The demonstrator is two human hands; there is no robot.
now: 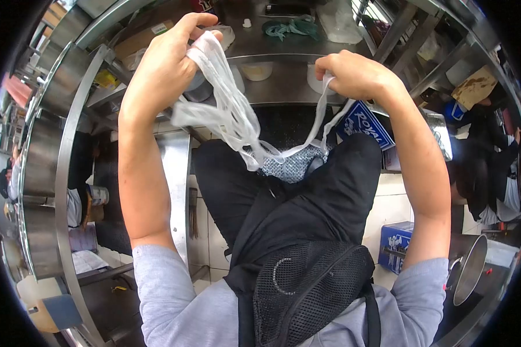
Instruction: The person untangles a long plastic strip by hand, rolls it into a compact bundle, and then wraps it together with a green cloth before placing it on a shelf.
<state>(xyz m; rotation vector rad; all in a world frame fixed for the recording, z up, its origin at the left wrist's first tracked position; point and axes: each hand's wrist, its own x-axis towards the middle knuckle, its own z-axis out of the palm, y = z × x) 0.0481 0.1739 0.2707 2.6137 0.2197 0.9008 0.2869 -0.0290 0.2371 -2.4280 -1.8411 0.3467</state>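
Observation:
My left hand point(176, 55) is raised at the upper left, its fingers closed round the top of a looped bundle of white, ribbon-like cord point(231, 98). The loops hang down towards my lap, and a few swing out to the left. On the other side, my right hand point(353, 74) pinches a single strand of the same cord. That strand droops between my hands and joins the bundle low down. A loose length also hangs below my right hand, near a blue box marked "ROYAL" point(366, 128).
A steel shelf unit point(272, 81) stands ahead, with a bowl point(256, 70), a green plastic bag point(292, 26) and a clear bag point(340, 22). Another blue box point(395, 246) and a metal pot point(468, 270) are at the right. A steel frame point(63, 168) rises on the left.

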